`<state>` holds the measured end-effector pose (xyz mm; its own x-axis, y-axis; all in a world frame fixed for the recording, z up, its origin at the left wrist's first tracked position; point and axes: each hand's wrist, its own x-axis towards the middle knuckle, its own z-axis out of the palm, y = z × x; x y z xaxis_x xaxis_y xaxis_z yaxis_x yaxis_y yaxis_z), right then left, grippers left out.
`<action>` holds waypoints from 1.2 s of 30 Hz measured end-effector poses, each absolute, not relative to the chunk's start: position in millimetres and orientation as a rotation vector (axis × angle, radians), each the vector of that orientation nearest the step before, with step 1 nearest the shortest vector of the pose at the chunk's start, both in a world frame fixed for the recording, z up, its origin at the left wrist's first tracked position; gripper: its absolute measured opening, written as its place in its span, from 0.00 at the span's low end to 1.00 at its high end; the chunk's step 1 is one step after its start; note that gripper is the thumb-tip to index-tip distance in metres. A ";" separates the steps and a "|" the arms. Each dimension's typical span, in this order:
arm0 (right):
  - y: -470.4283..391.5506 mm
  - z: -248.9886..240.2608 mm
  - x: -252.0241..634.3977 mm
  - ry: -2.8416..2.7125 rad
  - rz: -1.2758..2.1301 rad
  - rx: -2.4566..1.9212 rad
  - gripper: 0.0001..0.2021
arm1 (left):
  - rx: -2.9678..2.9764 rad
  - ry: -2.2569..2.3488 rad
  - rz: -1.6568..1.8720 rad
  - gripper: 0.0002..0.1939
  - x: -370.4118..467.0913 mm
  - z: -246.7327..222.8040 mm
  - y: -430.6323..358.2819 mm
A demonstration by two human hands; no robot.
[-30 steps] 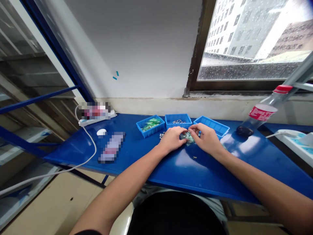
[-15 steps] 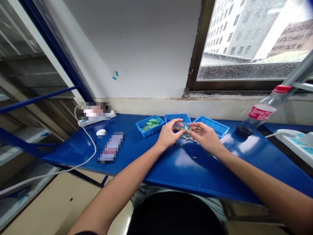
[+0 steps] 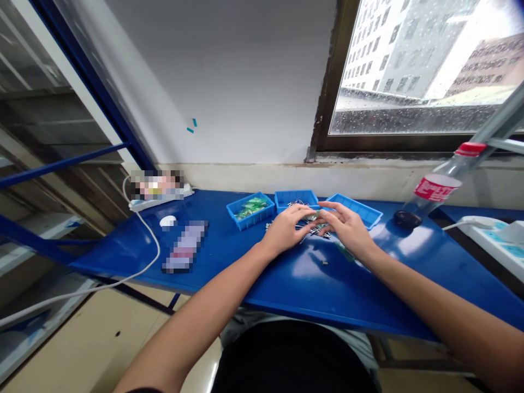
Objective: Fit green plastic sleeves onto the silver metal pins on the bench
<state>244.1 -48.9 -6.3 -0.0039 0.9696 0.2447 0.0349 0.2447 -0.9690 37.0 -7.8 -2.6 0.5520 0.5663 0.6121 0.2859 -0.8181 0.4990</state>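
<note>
My left hand (image 3: 287, 226) and my right hand (image 3: 346, 225) meet over the table, fingers curled around a small clear, green-tinted plastic bag (image 3: 314, 215). Fingers hide much of the bag. Beneath them lies a pile of loose metal screws (image 3: 321, 231), and a lone screw (image 3: 324, 263) rests nearer the front edge. Another greenish bag (image 3: 345, 251) lies partly under my right wrist. Behind my hands stand a blue bin (image 3: 244, 222) of green-printed bags, a middle blue bin (image 3: 295, 194) with screws inside, and a right blue bin (image 3: 365, 210).
A cola bottle (image 3: 436, 186) stands on the right, near a power strip (image 3: 487, 234). On the left are a blurred-out phone-like slab (image 3: 185, 246), a white round object (image 3: 167, 221) and a white cable (image 3: 152, 262). The wall and window close off the back.
My fingers have shifted from pinching the bag at its edges to overlapping around it, with my hands slightly lower. More of the middle bin and the screws shows.
</note>
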 end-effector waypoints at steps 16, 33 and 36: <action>-50.2 -12.2 245.3 -1.518 0.818 -1.163 0.20 | 2.115 0.862 1.204 0.24 36.2 5.8 -11.3; -49.1 -8.2 242.8 -1.388 0.846 -1.091 0.25 | 2.217 0.825 1.193 0.12 36.1 0.1 -5.0; -48.6 -9.3 244.8 -1.518 0.635 -1.180 0.22 | 2.140 0.822 1.174 0.16 35.8 1.7 -6.5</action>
<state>244.8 -48.6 -9.3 0.0500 0.9104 0.4107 0.3462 0.3699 -0.8622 35.8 -6.5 1.7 0.4290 0.7337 0.5269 0.2447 -0.6559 0.7141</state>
